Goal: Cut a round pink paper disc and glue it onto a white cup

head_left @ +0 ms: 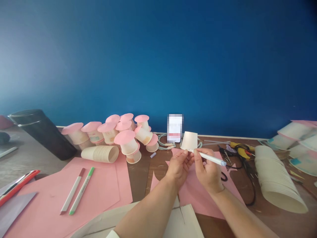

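Note:
My left hand (178, 166) is closed on an upside-down white paper cup (189, 140), held up over the table. My right hand (208, 170) grips a white marker (210, 158) with a light blue cap end; its tip touches the cup's lower rim. Under both hands lies a cut pink paper sheet (195, 195) on the wooden table (141, 172).
A pile of cups topped with pink discs (119, 132) and a lying stack of cups (100, 153) sit at the back left. Two markers (78, 190) rest on a large pink sheet (99, 185). A glue gun (239, 148), scissors (226, 155), a long cup stack (274, 180) and a black cylinder (42, 132) lie around.

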`<state>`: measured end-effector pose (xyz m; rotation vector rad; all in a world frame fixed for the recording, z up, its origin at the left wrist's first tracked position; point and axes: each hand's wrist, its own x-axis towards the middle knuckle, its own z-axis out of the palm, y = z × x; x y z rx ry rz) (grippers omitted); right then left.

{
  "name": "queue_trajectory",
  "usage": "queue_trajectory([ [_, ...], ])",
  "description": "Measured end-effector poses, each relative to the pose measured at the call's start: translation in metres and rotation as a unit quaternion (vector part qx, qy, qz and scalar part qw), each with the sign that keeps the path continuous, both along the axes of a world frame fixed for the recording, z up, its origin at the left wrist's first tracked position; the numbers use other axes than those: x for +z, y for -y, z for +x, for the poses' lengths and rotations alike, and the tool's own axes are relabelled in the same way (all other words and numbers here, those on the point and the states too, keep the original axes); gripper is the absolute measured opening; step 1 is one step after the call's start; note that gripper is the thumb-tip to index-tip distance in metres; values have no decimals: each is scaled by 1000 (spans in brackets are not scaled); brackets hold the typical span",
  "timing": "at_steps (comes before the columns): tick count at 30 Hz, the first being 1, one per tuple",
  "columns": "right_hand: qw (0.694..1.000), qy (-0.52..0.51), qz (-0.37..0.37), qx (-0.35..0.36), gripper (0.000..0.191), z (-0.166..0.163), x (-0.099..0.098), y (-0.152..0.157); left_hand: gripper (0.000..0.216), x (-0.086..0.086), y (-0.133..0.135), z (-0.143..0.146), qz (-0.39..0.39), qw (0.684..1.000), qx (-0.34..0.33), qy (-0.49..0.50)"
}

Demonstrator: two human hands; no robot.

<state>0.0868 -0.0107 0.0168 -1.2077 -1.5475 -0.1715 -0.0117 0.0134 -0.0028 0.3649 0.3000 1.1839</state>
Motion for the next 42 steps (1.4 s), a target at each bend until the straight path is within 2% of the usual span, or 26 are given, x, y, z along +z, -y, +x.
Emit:
queue_trajectory([
  [6, 1000, 3, 9, -22, 8, 2, -2, 1, 12, 0, 0, 0, -14, 1000, 1, -1],
  [19, 1000, 10, 9, -18, 9, 1, -1, 2, 12, 1, 0, -1, -16, 1000, 1, -4],
  [27, 998, -6, 17, -54, 10, 1, -3, 0, 12, 2, 0, -1, -30, 1000, 4, -8],
  [32, 1000, 8, 11, -28, 8, 0, -2, 1, 11, 2, 0, -1, -32, 999, 5, -2],
  [42, 1000, 11, 21, -18, 8, 0, -1, 0, 15, 2, 1, -1, -34, 999, 6, -10],
])
